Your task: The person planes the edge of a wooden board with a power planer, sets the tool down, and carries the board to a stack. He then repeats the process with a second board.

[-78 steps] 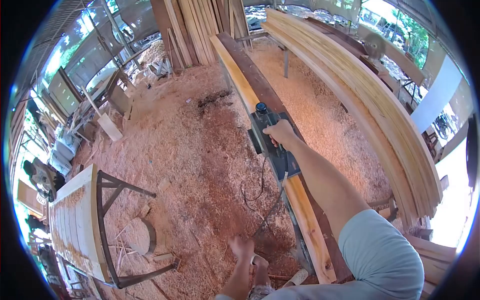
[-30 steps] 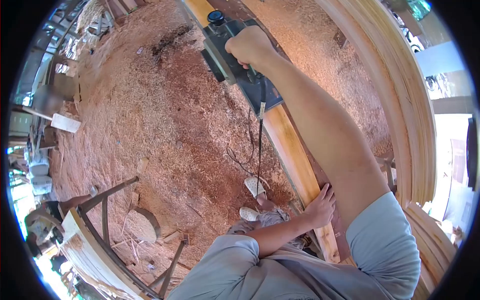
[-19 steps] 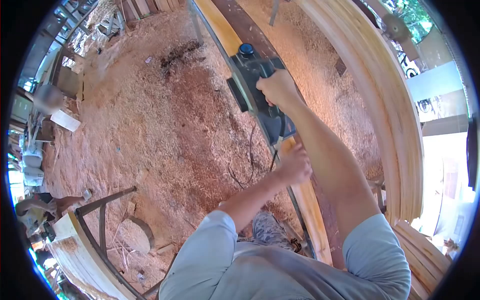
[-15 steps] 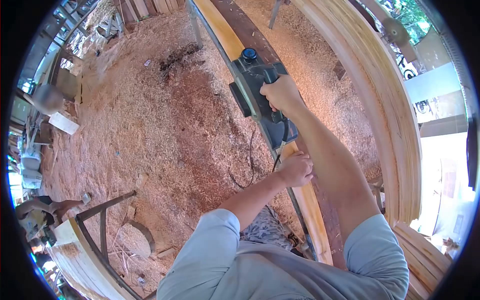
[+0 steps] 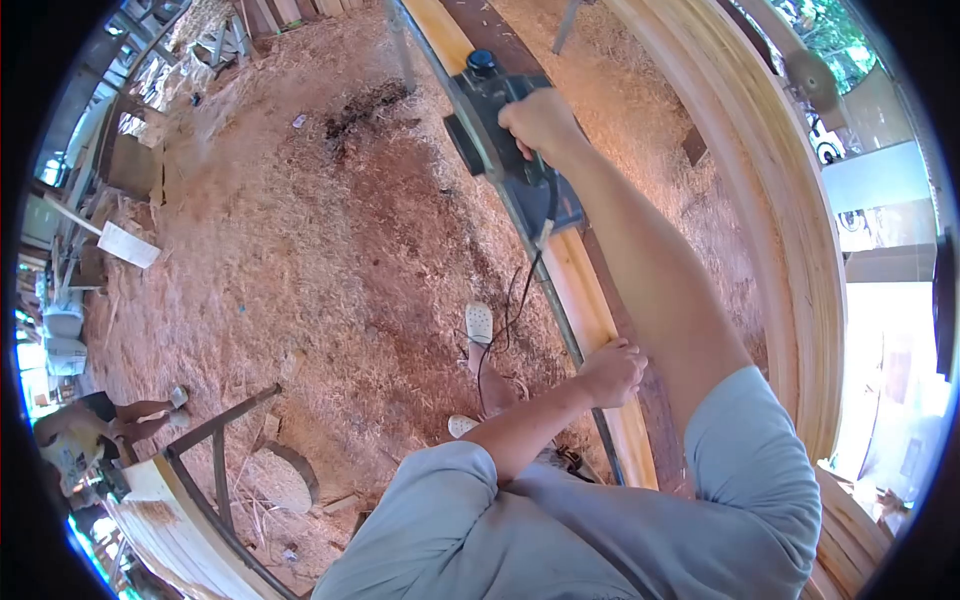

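Observation:
My right hand [image 5: 545, 128] is wrapped round the handle of a dark electric planer [image 5: 490, 110] with a blue-topped knob at its front. The planer sits on a long yellowish plank [image 5: 580, 290], at the upper middle of the head view. A power cord [image 5: 550, 205] runs from its rear and hangs down to the left. My left hand [image 5: 613, 372] is closed in a fist against the plank, behind the planer and nearer my body. Whatever its fingers hold, if anything, is hidden.
A metal rail [image 5: 565, 325] runs along the plank's left edge. Stacked long boards [image 5: 770, 200] curve along the right. Shavings cover the floor [image 5: 300, 230]. A round log piece [image 5: 280, 478] lies lower left, near another person [image 5: 85, 435]. My pale clog [image 5: 479, 322] shows beside the cord.
My right hand and the planer have moved farther away along the plank. My left hand has shifted back toward my body. My legs and clogs have come into view.

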### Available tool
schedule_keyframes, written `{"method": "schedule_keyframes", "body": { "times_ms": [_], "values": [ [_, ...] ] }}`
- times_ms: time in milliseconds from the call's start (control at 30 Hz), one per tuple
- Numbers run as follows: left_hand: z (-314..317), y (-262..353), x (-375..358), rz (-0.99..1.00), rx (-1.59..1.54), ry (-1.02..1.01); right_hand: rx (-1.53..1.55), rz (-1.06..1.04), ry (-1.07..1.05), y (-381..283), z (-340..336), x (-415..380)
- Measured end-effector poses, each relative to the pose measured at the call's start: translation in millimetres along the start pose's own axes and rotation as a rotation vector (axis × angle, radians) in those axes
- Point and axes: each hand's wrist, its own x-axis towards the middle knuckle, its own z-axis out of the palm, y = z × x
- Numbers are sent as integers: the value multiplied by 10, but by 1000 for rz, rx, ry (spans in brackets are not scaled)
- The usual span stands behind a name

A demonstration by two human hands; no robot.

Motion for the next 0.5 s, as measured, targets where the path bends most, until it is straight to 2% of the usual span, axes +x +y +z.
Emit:
{"method": "schedule_keyframes", "body": {
  "times_ms": [67,100,200,333,400,500],
  "values": [
    [60,-66,16,28,-8,-18,13,0,22,5,64,355],
    [200,-96,13,70,-18,116,25,-11,39,13,110,524],
    [320,-105,-9,119,-33,257,-38,-97,76,-92,155,902],
    [361,-85,10,134,-51,238,19,-97,123,-318,173,1247],
    [457,-87,6,158,-76,211,295,-47,146,-419,196,1436],
    [448,-75,-28,177,-96,180,236,-49,162,-628,187,1675]
  ]
}}
